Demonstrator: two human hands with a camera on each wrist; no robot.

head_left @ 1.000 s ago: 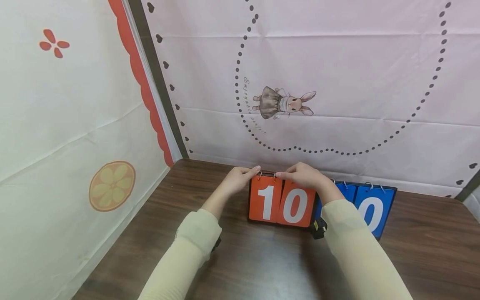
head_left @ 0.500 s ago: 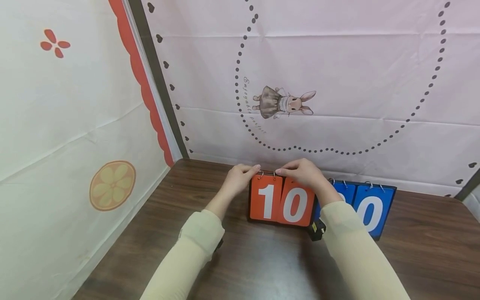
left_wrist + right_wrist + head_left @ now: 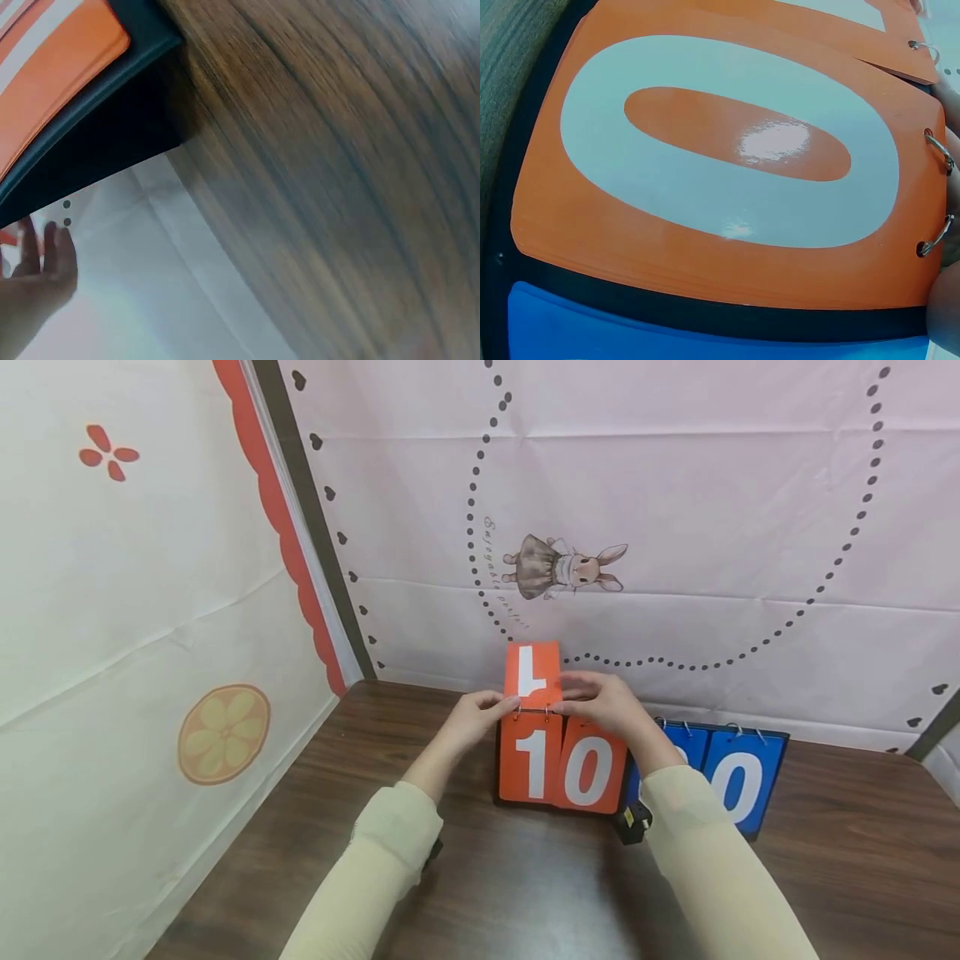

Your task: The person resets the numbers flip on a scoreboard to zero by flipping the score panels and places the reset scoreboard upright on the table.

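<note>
A tabletop flip scoreboard has a red half point(image 3: 555, 777) showing 1 and 0 and a blue half point(image 3: 738, 785) showing a 0. Above its rings stands a raised red number card point(image 3: 550, 660) with an upside-down 1. My left hand point(image 3: 472, 720) pinches that card's lower left corner, thumb in front. At its lower right corner my right hand point(image 3: 609, 703) grips with thumb and fingertips. The right wrist view is filled by the red 0 card point(image 3: 705, 277). Part of a hand point(image 3: 37, 292) shows past the board in the left wrist view; which one, I cannot tell.
The scoreboard stands near the back of a dark wood table point(image 3: 540, 877). Behind it hangs a pale pink cloth point(image 3: 705, 518) with a rabbit print. A white cloth point(image 3: 135, 635) closes the left side. My right forearm partly covers the blue half.
A red card with an upside-down 1 has come up above the left rings, between my hands. Both hands remain at nearly the same place on the top edge.
</note>
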